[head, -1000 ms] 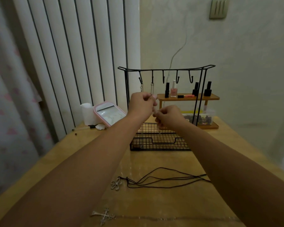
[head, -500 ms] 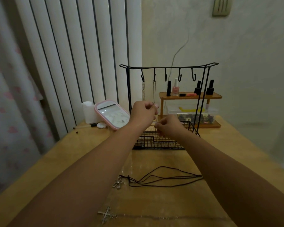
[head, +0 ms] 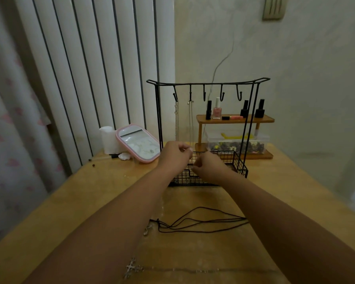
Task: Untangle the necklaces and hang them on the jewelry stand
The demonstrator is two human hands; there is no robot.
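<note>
A black wire jewelry stand (head: 205, 84) stands at the table's far side, with a row of hooks over a mesh basket. Two thin silver chains hang from its two leftmost hooks, one (head: 176, 124) and the other (head: 191, 124). My left hand (head: 175, 153) pinches the lower part of the second chain just above the basket. Close beside it, my right hand (head: 210, 167) has curled fingers and seems to pinch the same chain's end. A black cord necklace (head: 203, 222) with a silver flower pendant lies on the table. Nearer me lies a silver cross necklace (head: 131, 269).
A pink-rimmed mirror (head: 138, 143) and a white roll (head: 108, 140) sit left of the stand. Behind it is a wooden shelf (head: 234, 119) with nail polish bottles and a clear box of beads (head: 236, 144). Vertical blinds and a wall close off the back.
Both hands have dropped from just under the hooks to the basket's rim, staying close together. The second chain now hangs in full view from its hook.
</note>
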